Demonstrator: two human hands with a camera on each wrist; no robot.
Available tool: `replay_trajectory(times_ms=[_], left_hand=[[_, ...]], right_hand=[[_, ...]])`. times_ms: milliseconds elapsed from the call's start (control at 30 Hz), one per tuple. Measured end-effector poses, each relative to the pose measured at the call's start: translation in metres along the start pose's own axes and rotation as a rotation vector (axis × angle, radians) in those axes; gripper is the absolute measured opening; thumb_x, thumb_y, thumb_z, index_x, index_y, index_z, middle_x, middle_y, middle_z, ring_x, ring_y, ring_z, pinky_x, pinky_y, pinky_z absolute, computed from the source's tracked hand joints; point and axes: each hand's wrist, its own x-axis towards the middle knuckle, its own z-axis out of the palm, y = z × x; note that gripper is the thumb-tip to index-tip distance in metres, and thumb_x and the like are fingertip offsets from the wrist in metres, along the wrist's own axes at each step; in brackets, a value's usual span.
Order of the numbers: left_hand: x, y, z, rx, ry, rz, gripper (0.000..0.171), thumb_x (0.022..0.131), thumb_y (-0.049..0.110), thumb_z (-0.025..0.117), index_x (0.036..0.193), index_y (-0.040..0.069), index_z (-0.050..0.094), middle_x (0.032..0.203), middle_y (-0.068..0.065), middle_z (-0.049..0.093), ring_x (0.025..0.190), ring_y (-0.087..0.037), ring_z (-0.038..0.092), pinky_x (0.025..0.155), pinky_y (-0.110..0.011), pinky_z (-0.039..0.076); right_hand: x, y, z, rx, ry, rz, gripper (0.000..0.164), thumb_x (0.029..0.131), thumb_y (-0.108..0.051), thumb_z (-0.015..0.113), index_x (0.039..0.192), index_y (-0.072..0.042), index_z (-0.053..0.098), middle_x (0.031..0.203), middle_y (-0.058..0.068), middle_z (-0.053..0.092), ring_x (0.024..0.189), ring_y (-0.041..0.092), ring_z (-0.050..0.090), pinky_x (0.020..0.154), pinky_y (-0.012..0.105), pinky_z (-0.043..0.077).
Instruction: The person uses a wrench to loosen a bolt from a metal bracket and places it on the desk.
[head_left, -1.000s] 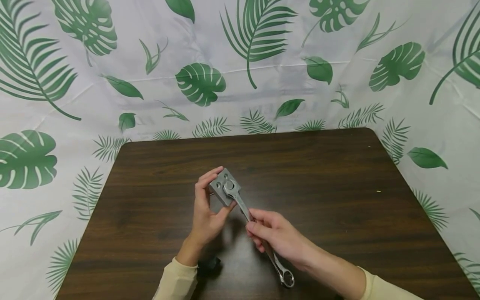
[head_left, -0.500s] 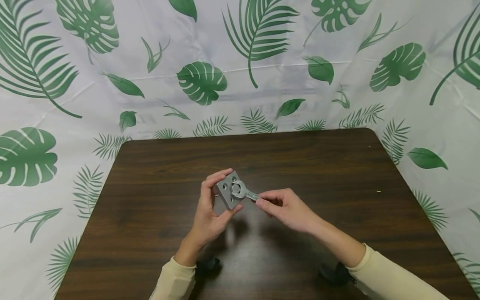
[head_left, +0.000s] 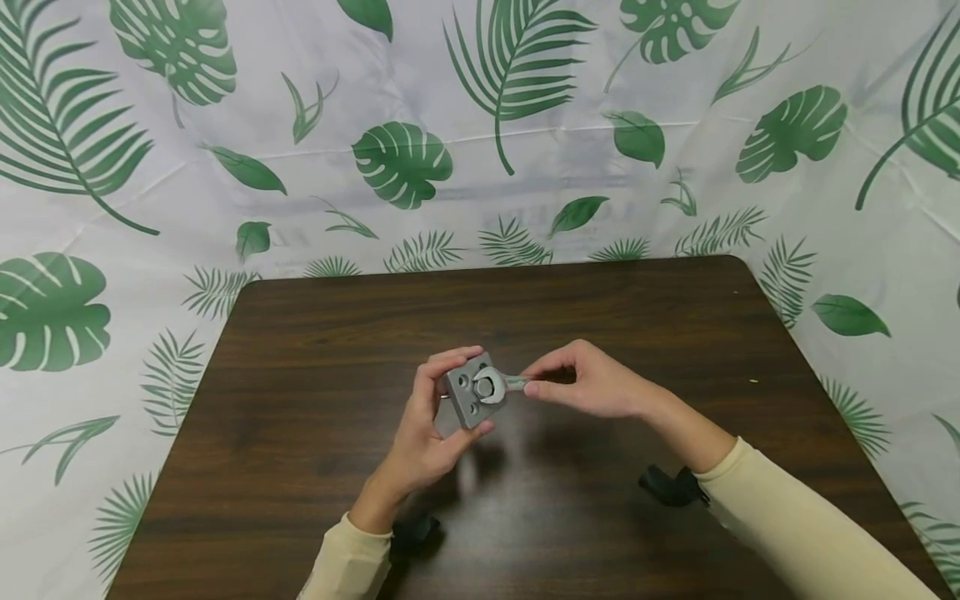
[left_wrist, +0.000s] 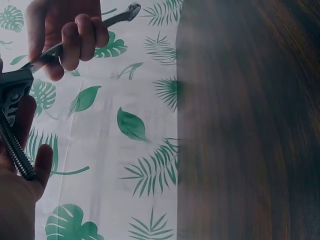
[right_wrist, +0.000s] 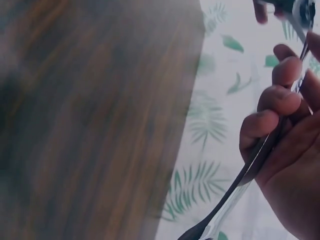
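Above the table my left hand (head_left: 422, 437) holds a small grey metal block (head_left: 467, 407) by its edges, between thumb and fingers. The block's face has several holes. A bolt head (head_left: 484, 387) sits in that face, and in the left wrist view the bolt's long threaded shank (left_wrist: 17, 155) sticks out behind. My right hand (head_left: 603, 385) grips a combination wrench (head_left: 514, 382), whose open end lies around the bolt head. In the right wrist view, the curled fingers (right_wrist: 280, 102) wrap the wrench handle, and its other end extends past the palm.
The dark wood-grain table (head_left: 315, 375) lies beneath both hands. A white cloth with green leaves (head_left: 540, 200) hangs behind and at the sides. Dark wrist-worn devices show at the left sleeve (head_left: 348, 554) and right sleeve (head_left: 795, 517).
The wrench has swung up counterclockwise around the bolt, from slanting down to the right to nearly level. My right hand has risen with it. The left hand and block have shifted slightly right.
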Motion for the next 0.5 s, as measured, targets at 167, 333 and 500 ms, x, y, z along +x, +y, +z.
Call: replay_trajectory(times_ms=[167, 333, 500], left_hand=[[0.0, 0.002, 0.0, -0.007, -0.035, -0.023, 0.07, 0.068, -0.02, 0.076, 0.125, -0.02, 0.035, 0.131, -0.034, 0.045, 0.122, -0.036, 0.048, 0.099, -0.031, 0.041], [-0.001, 0.003, 0.0, -0.021, -0.069, -0.042, 0.071, 0.066, -0.021, 0.075, 0.125, -0.019, 0.035, 0.131, -0.034, 0.046, 0.121, -0.037, 0.049, 0.097, -0.032, 0.043], [-0.002, 0.004, 0.0, -0.016, -0.091, -0.056, 0.071, 0.066, -0.021, 0.075, 0.125, -0.018, 0.035, 0.131, -0.032, 0.047, 0.12, -0.036, 0.051, 0.095, -0.032, 0.045]], right_hand=[[0.005, 0.002, -0.011, -0.052, -0.045, -0.053, 0.019, 0.093, -0.025, 0.069, 0.107, -0.014, 0.076, 0.094, -0.005, 0.072, 0.074, 0.016, 0.061, 0.066, 0.035, 0.053], [0.008, 0.003, -0.016, -0.063, -0.085, -0.079, 0.015, 0.092, -0.022, 0.069, 0.102, -0.013, 0.076, 0.09, -0.006, 0.072, 0.071, 0.015, 0.06, 0.064, 0.033, 0.053], [0.01, 0.004, -0.018, -0.062, -0.108, -0.097, 0.014, 0.092, -0.022, 0.069, 0.101, -0.013, 0.076, 0.088, -0.006, 0.071, 0.071, 0.013, 0.061, 0.065, 0.032, 0.054]])
